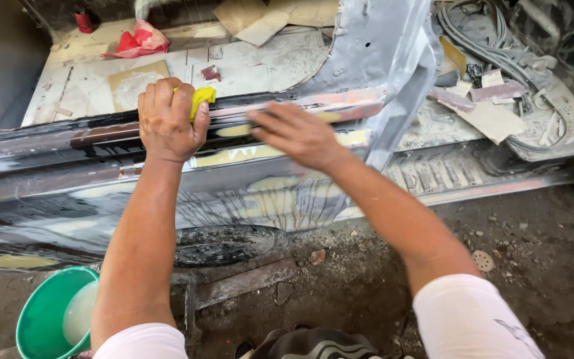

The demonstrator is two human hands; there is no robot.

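Yellow sponge or cloth, a small crumpled wad (202, 100), sits bunched in the left hand (167, 119), whose grip is curled tight around it so that only a corner pokes out past the knuckles. That hand presses against the upper edge of the long dark car sill panel (48, 179), a wet, glossy black strip of bodywork patched with pale yellow filler and pinkish bare spots. The right hand (297, 133) lies just beside the left, fingers stretched out flat and together, its grip wide open with nothing in it, palm down on the same sill near a yellow patch; it is motion-blurred.

Beyond the sill's far edge lies the dusty grey car floor (254, 63), strewn with scraps of brown cardboard (260, 16) and a crumpled red rag (137, 41) toward its far left corner. Toward the far right corner runs a bundle of grey cables (493, 46).

Below the sill, on the dirt ground (533, 239), a green plastic bucket (41, 319) holding cloudy water stands at the near left, close to the left elbow. A dark round puddle-like patch (224, 242) lies under the sill's middle.
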